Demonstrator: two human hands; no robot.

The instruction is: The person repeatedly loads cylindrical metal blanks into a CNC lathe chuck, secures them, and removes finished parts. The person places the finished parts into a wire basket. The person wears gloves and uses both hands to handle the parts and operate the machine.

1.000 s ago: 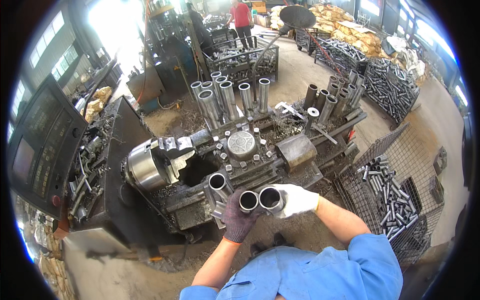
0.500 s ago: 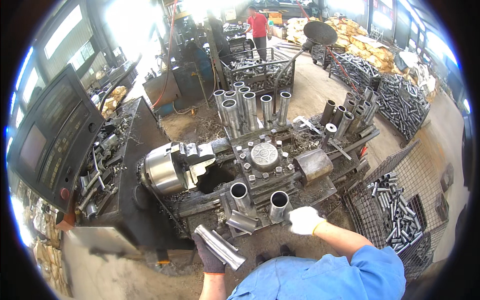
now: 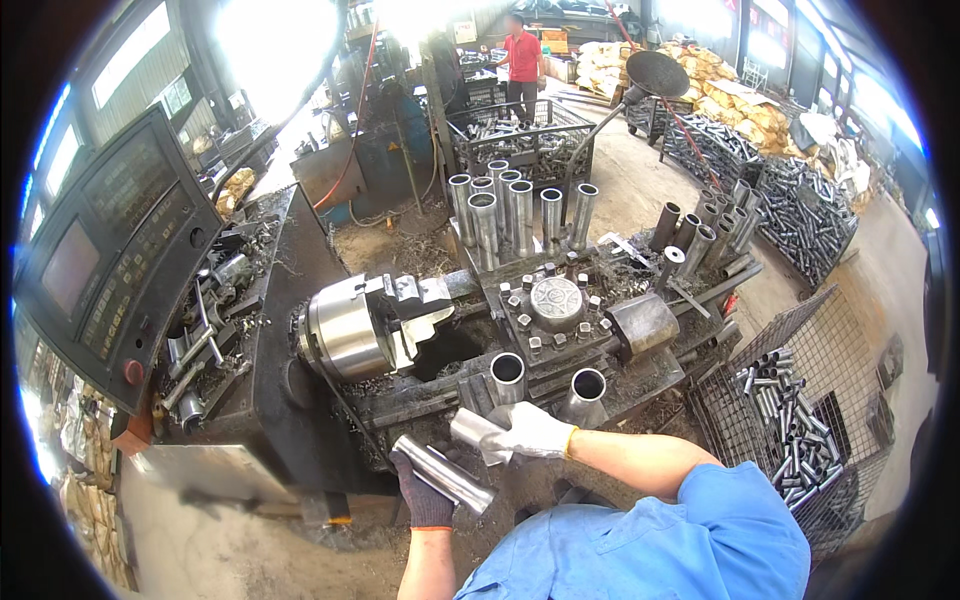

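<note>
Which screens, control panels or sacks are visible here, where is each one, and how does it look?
Control panel: left of the lathe, dark tilted box with button rows.
Screen: on the panel's left part, dark rounded rectangle.
Sacks: far right background, tan stacked heap.

Two gloved hands [image 3: 425,495] [image 3: 530,432], two held steel tubes [image 3: 445,473] [image 3: 472,428].

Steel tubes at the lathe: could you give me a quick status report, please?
Left hand grips a steel tube. Right hand holds a second tube. Two more tubes stand upright by the lathe chuck. Nothing between the hands and the chuck.
</note>
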